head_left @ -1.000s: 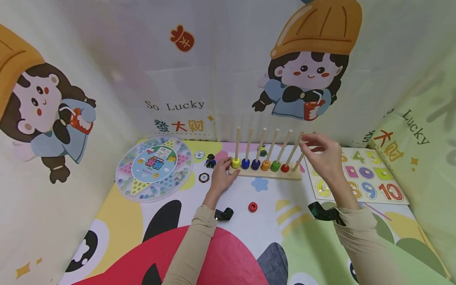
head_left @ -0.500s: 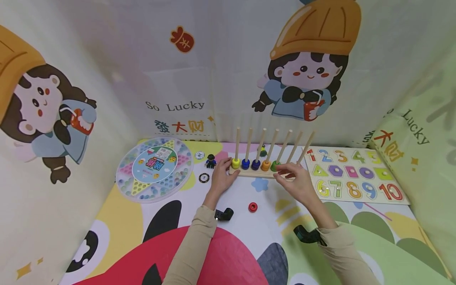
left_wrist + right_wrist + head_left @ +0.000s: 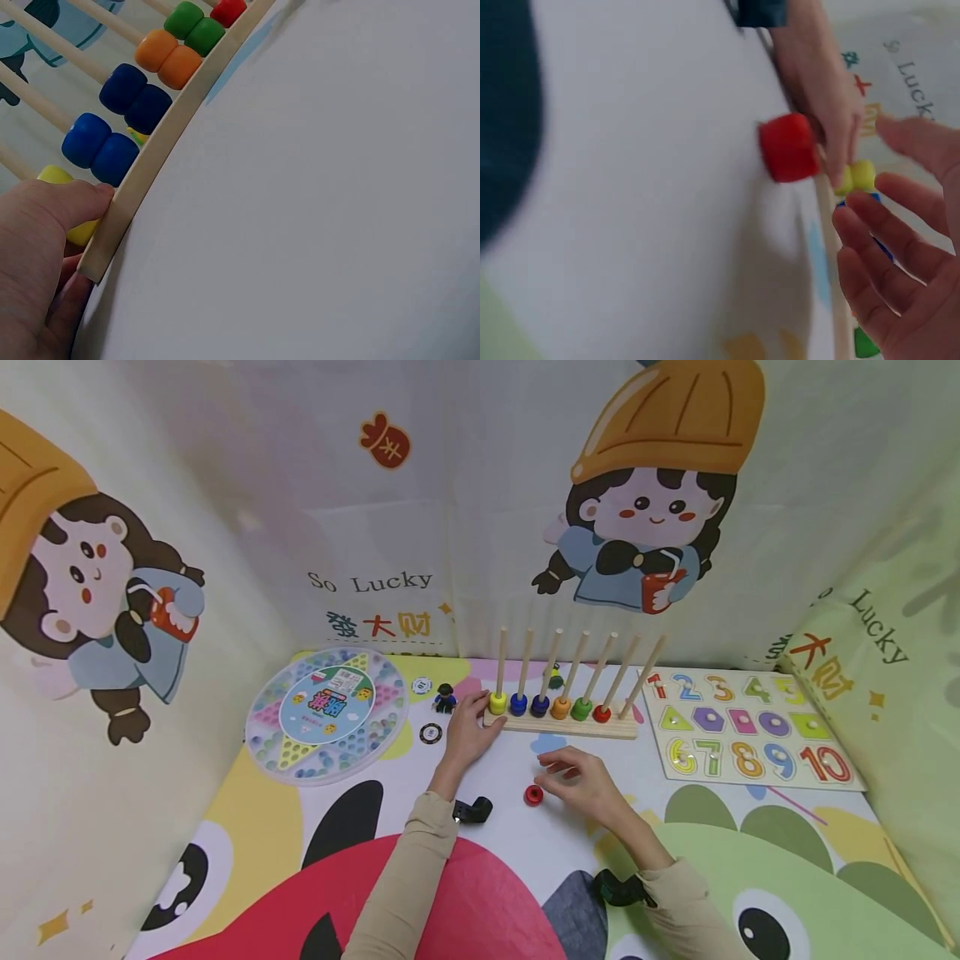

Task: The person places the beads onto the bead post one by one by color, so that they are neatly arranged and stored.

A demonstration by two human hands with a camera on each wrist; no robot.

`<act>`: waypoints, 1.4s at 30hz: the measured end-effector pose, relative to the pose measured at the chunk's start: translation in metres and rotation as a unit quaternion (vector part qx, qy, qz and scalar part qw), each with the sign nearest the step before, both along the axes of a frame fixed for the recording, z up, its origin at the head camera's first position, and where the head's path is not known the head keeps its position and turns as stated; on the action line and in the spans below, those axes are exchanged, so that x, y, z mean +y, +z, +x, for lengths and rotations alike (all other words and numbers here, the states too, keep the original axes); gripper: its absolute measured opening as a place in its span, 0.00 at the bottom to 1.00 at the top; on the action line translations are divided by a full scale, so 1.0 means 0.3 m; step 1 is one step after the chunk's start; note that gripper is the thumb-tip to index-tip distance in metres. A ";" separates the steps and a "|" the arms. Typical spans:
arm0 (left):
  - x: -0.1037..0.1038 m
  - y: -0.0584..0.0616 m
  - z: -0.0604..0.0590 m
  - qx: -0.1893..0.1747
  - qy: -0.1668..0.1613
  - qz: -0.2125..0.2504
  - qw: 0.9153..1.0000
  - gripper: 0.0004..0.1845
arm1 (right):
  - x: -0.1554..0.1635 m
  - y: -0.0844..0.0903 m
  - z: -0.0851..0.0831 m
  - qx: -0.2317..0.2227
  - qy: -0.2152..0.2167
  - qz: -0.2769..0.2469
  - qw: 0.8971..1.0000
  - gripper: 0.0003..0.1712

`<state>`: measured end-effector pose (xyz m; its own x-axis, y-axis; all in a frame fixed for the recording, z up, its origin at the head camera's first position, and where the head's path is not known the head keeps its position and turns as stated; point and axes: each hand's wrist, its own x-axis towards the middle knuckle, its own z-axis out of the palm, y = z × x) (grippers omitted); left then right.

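At its left end, my left hand [image 3: 468, 737] grips the wooden base [image 3: 558, 727] of a peg stand, thumb along the front edge in the left wrist view. Upright wooden rods rise from it. Yellow, blue [image 3: 127, 97], dark blue, orange [image 3: 169, 58], green and red [image 3: 602, 713] beads sit low on the rods; the rightmost rod [image 3: 643, 677] carries none. A loose red bead [image 3: 533, 795] lies on the tabletop in front of the stand. Just right of it hovers my right hand [image 3: 588, 783], fingers loosely bent, with nothing held; a small gap to the bead shows in the right wrist view.
A round marble game board [image 3: 326, 717] lies at the left. Near the left hand are a small toy figure [image 3: 444, 698] and two round chips, one black [image 3: 431, 733]. A number puzzle board [image 3: 750, 727] lies at the right. Printed cloth walls [image 3: 480, 527] enclose the table.
My right hand has come away from the stand's rightmost rod, down and leftward to the loose red bead. The red bead on the sixth rod shows again. My left hand has stayed put.
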<state>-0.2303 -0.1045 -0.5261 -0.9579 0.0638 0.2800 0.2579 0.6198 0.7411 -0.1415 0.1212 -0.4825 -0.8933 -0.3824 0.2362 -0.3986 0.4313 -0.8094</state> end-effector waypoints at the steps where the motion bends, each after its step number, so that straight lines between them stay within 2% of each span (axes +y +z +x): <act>1: 0.000 -0.001 0.000 0.001 0.000 -0.001 1.000 0.29 | -0.005 -0.009 0.005 -0.004 0.009 0.000 1.000 0.18; 8: 0.001 -0.001 0.006 0.007 -0.002 -0.003 1.000 0.29 | -0.026 -0.051 0.030 0.019 0.051 0.023 0.998 0.21; 20: 0.003 0.002 0.008 0.004 -0.001 -0.004 1.000 0.29 | -0.030 -0.063 0.042 0.024 0.058 0.049 0.997 0.19; 29: 0.001 0.008 0.010 0.019 -0.003 -0.002 1.000 0.28 | -0.004 -0.057 0.031 0.036 0.033 0.051 0.997 0.18; 37: 0.001 0.009 0.006 0.015 -0.006 0.000 1.000 0.28 | 0.033 -0.037 0.009 0.022 -0.001 0.039 0.999 0.17; 42: -0.002 0.012 0.005 0.006 -0.006 0.003 1.000 0.29 | 0.056 -0.023 0.000 0.027 -0.006 0.034 0.999 0.17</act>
